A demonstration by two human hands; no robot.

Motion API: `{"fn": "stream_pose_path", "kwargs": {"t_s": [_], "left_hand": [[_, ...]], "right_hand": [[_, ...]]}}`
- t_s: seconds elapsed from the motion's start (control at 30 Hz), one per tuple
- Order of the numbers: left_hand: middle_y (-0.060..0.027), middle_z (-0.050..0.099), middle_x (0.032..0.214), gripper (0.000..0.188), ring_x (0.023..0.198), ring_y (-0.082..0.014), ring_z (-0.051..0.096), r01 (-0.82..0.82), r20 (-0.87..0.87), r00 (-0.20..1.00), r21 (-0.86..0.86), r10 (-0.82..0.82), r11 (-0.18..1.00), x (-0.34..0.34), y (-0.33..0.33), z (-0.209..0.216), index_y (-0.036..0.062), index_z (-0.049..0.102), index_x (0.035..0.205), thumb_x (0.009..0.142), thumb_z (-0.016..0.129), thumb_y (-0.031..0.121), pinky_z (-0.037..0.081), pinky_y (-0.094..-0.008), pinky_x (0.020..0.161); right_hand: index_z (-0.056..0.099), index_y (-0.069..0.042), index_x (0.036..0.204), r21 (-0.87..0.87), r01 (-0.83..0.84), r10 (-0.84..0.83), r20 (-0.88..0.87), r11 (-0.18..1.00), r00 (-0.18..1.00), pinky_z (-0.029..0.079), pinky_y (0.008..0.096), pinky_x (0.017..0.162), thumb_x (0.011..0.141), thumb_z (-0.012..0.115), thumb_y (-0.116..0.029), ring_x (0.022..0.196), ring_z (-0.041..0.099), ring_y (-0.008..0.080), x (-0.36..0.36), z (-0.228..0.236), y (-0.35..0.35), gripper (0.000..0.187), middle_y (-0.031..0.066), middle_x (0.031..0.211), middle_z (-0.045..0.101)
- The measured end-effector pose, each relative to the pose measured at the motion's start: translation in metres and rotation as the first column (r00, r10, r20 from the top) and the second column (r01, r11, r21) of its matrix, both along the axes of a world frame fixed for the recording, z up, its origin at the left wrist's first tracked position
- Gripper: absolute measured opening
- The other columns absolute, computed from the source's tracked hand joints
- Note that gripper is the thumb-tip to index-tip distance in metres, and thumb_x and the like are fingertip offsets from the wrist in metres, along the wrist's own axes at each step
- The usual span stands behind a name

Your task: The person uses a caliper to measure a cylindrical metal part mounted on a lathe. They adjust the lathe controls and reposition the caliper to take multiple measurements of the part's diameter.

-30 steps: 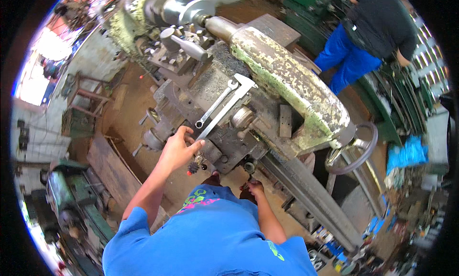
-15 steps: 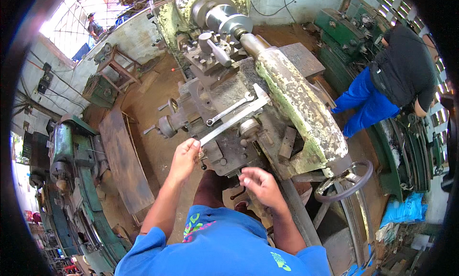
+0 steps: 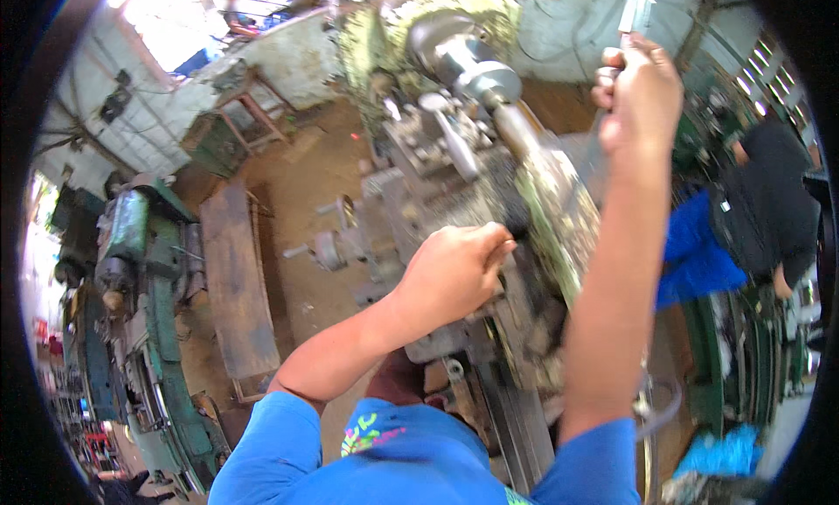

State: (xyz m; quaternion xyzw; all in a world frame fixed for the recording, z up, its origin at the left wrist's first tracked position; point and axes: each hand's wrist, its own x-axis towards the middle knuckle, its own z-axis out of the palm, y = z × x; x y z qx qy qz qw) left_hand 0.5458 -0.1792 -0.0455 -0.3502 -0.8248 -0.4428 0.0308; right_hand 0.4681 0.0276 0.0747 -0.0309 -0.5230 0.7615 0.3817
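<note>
My right hand (image 3: 642, 90) is raised at the upper right, its fingers wrapped around a metal caliper (image 3: 636, 15). The caliper's jaw end sticks up above the fist, and the rest is hidden by the hand. My left hand (image 3: 454, 273) is closed in front of the lathe carriage, fingers curled together; anything inside them is hidden. Beyond it stand the lathe's tool post (image 3: 454, 142) and the shiny turned metal workpiece (image 3: 481, 72) in the chuck. The worn, paint-flaked tailstock (image 3: 559, 212) lies between my two arms, blurred.
A person in a black shirt and blue trousers (image 3: 690, 256) stands at green machines on the right. Another green lathe (image 3: 157, 321) runs along the left. A wooden board (image 3: 236, 278) stands near it. A blue plastic bag (image 3: 721, 452) lies at lower right.
The caliper has passed from my left hand to my right, which has risen to the upper right. My left hand has moved right over the carriage, and the view has shifted.
</note>
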Motion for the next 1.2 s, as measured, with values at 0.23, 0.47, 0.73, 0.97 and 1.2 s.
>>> {"fn": "stream_pose_path", "kwargs": {"t_s": [0.23, 0.47, 0.73, 0.97, 1.2], "left_hand": [[-0.0066, 0.066, 0.069, 0.020, 0.063, -0.0114, 0.060, -0.200, -0.049, 0.976, 0.195, 0.213, 0.960, -0.185, 0.023, 0.084, 0.0002, 0.068, 0.091, 0.091, 0.070, 0.020, 0.048, -0.0291, 0.061], [-0.0109, 0.073, 0.084, 0.047, 0.079, -0.0185, 0.071, 0.027, -0.028, 0.999, -0.016, -0.028, 0.999, -0.330, 0.087, 0.066, 0.0028, 0.071, 0.100, 0.077, 0.081, 0.042, 0.055, -0.0315, 0.073], [-0.0114, 0.073, 0.098, 0.033, 0.088, -0.0156, 0.068, -0.088, 0.047, 0.995, 0.066, 0.085, 0.994, -0.352, 0.105, 0.043, 0.0022, 0.071, 0.110, 0.086, 0.073, 0.024, 0.054, -0.0296, 0.078], [-0.0104, 0.073, 0.081, 0.030, 0.070, -0.0125, 0.068, -0.320, -0.229, 0.930, -0.123, 0.287, 0.939, -0.346, 0.111, 0.027, -0.0007, 0.065, 0.113, 0.088, 0.069, 0.016, 0.054, -0.0271, 0.066], [-0.0104, 0.073, 0.080, 0.011, 0.072, -0.0178, 0.069, -0.409, -0.383, 0.889, -0.420, 0.250, 0.810, -0.324, 0.123, 0.021, 0.0020, 0.069, 0.095, 0.089, 0.067, 0.012, 0.054, -0.0314, 0.068]], "right_hand": [[0.067, -0.008, 0.116, 0.908, 0.165, -0.432, 0.020, 0.385, 0.901, 0.045, 0.0300, 0.058, 0.089, 0.073, -0.038, 0.059, 0.056, 0.0145, -0.101, -0.003, 0.057, 0.042, 0.0077, 0.071, 0.065], [0.065, -0.007, 0.115, 0.936, 0.352, -0.001, -0.352, 0.020, 0.936, 0.055, 0.0367, 0.064, 0.088, 0.073, -0.027, 0.067, 0.068, 0.0295, -0.202, -0.080, 0.098, 0.035, 0.0159, 0.089, 0.070], [0.066, 0.001, 0.104, 0.868, 0.470, 0.148, -0.450, -0.158, 0.881, 0.056, 0.0377, 0.067, 0.081, 0.076, -0.015, 0.073, 0.067, 0.0320, -0.261, -0.114, 0.128, 0.030, 0.0167, 0.088, 0.067], [0.067, 0.000, 0.104, 0.914, 0.394, 0.115, -0.383, -0.094, 0.917, 0.055, 0.0367, 0.064, 0.077, 0.077, -0.010, 0.069, 0.066, 0.0313, -0.281, -0.161, 0.164, 0.031, 0.0167, 0.083, 0.066], [0.066, -0.002, 0.102, 0.934, 0.352, 0.105, -0.344, -0.065, 0.933, 0.054, 0.0370, 0.066, 0.078, 0.074, -0.008, 0.072, 0.066, 0.0314, -0.285, -0.195, 0.182, 0.026, 0.0157, 0.083, 0.066]]}}
